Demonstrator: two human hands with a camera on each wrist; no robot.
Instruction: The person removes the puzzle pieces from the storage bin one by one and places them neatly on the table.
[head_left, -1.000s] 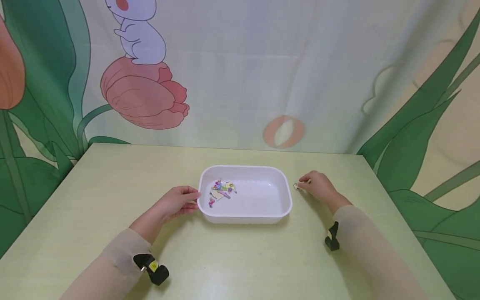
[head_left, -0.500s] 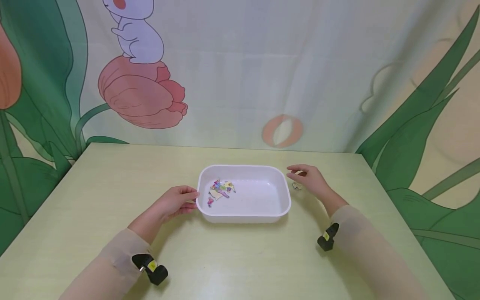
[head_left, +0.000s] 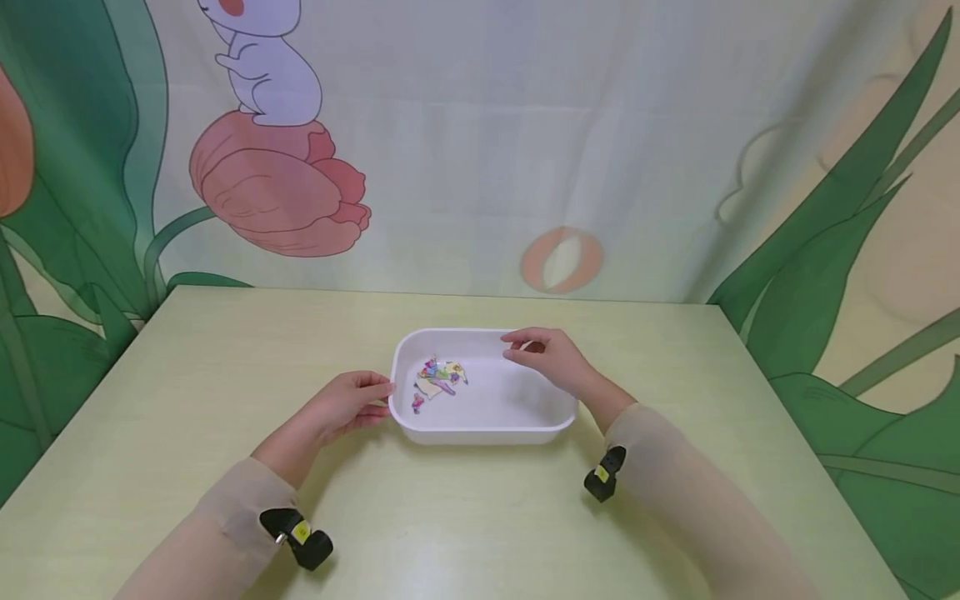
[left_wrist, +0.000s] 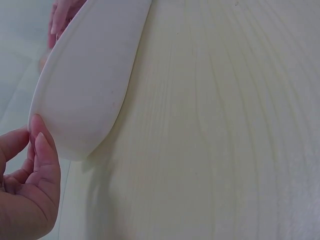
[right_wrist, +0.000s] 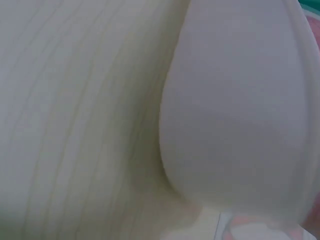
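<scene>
A white plastic tray (head_left: 480, 435) stands on the table, with several small colourful flat cut-out pieces (head_left: 438, 382) lying at its left end. My left hand (head_left: 348, 407) pinches the tray's left rim between thumb and fingers. The left wrist view shows this hand (left_wrist: 30, 185) gripping the rim from outside. Over the right half of the tray is my right hand (head_left: 551, 358), its thumb and index finger apart and nothing visible between them. It points left, toward the pieces. In the right wrist view the tray's outer wall (right_wrist: 235, 110) hides most of that hand.
The pale wood-grain table (head_left: 480, 517) stretches around the tray. Behind it hangs a curtain (head_left: 450, 167) printed with flowers, leaves and a white animal. Black wrist cameras sit on both sleeves.
My right hand has left a small flat piece on the table right of the tray and moved left over the tray; its forearm now covers that spot. The left hand keeps its hold on the rim.
</scene>
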